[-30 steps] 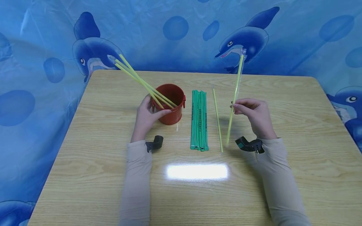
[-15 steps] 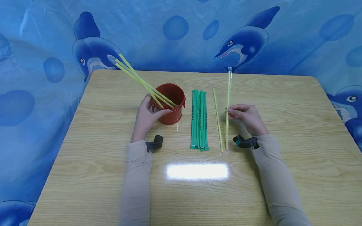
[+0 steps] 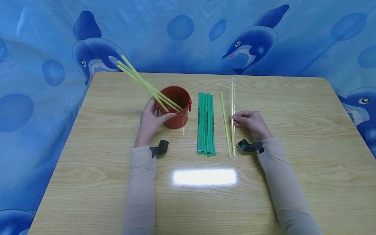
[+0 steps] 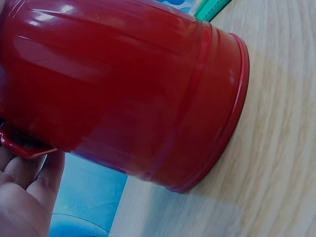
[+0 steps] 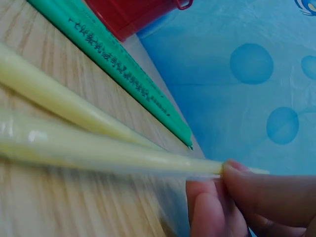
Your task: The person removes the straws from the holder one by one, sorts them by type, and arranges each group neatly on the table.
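Note:
My left hand (image 3: 149,123) grips a small red metal bucket (image 3: 177,122) by its side, thumb along the near rim. Several yellow straws (image 3: 137,77) lean out of it toward the far left, at least one in a clear wrapper. Between thumb and fingers, my right hand (image 3: 252,122) pinches a yellow straw in a clear wrapper (image 5: 113,150), close over the wood. Just left of it lies another wrapped yellow straw (image 3: 225,121), nearly parallel. In the left wrist view the bucket's wall (image 4: 113,84) fills much of the picture, with fingers beside its handle loop.
Several slim green packets (image 3: 206,124) with dark printed characters lie side by side between the bucket and the yellow straws. The wooden table (image 3: 97,182) ends at the back against a blue dolphin-print sheet (image 3: 152,39).
My right hand has moved left and down with its straw, from raised and tilted to lined up beside the lying one. The left hand stays on the bucket.

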A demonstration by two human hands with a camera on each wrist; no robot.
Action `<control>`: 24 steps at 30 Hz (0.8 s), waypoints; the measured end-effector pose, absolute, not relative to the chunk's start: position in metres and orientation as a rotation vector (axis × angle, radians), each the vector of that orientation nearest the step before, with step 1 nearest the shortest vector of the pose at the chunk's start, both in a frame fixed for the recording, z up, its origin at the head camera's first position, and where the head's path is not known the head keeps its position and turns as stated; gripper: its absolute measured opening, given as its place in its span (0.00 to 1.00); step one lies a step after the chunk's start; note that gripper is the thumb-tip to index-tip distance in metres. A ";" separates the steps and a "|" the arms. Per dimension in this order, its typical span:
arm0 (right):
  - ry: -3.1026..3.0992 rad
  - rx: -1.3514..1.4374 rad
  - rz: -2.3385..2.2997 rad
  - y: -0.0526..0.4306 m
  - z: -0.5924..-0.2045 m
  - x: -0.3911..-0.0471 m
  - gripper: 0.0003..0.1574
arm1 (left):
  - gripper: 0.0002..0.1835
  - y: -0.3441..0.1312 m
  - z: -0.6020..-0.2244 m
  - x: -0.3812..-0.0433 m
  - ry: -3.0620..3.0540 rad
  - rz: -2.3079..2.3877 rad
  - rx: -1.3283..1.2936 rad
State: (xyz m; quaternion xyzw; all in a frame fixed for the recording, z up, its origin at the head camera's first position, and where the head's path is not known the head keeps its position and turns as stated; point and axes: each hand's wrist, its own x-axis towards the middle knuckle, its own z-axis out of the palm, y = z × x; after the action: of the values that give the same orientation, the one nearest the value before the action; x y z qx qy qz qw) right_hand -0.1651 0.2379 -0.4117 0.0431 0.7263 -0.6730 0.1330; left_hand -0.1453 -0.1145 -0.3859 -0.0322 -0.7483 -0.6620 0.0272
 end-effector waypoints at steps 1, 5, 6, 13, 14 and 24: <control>2.128 0.128 -1.932 0.237 -0.412 -0.165 0.09 | 0.36 -0.114 -0.386 -0.145 -2.312 -2.042 -0.101; 2.206 0.147 -1.845 0.232 -0.411 -0.164 0.11 | 0.36 -0.114 -0.385 -0.145 -2.305 -2.043 -0.108; 2.224 0.153 -1.825 0.232 -0.411 -0.164 0.14 | 0.36 -0.114 -0.385 -0.145 -2.306 -2.043 -0.109; 2.273 0.187 -1.765 0.228 -0.412 -0.164 0.17 | 0.36 -0.114 -0.385 -0.145 -2.314 -2.046 -0.101; 2.277 0.189 -1.758 0.228 -0.412 -0.164 0.17 | 0.36 -0.114 -0.384 -0.145 -2.315 -2.046 -0.101; 2.301 0.200 -1.729 0.227 -0.414 -0.165 0.16 | 0.35 -0.114 -0.386 -0.145 -2.300 -2.058 -0.094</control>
State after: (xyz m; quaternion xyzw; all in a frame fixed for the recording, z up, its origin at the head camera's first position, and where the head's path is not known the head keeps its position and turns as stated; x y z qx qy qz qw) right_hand -0.1650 0.2271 -0.4136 0.0688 0.7910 -0.5943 0.1281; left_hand -0.1445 -0.1144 -0.3861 -0.0306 -0.7446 -0.6663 0.0266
